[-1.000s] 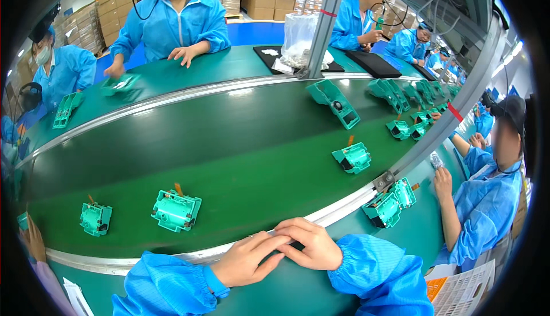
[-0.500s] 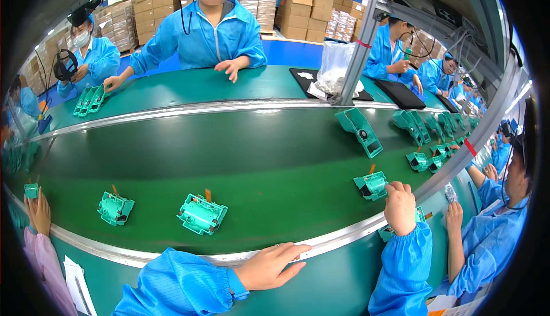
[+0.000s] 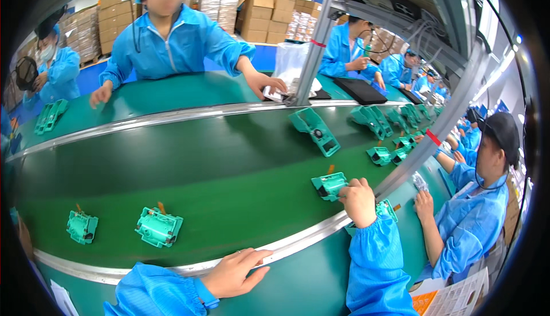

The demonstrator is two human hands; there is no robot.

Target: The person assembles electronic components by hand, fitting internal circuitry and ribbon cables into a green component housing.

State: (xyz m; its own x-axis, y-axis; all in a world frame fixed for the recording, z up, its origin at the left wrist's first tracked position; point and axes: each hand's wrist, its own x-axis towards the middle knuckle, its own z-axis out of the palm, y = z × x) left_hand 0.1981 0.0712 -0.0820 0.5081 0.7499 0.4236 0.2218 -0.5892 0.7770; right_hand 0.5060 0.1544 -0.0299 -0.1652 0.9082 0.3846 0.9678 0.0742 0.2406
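Probably light, stiff plastic: your right hand (image 3: 358, 201) closes on the green part (image 3: 329, 185); left hand (image 3: 234, 272) lies flat, empty, at the surface (image 3: 309, 281) edge.

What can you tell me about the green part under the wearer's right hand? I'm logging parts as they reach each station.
The green part is a small moulded housing that looks like teal plastic, boxy with ribbed edges, a dark opening in its top face and a short orange tab standing at its far side. It lies flat on the dark green conveyor belt, close to the belt's near metal rail. The right hand rests on its right end, fingers curled over it; it is not lifted.
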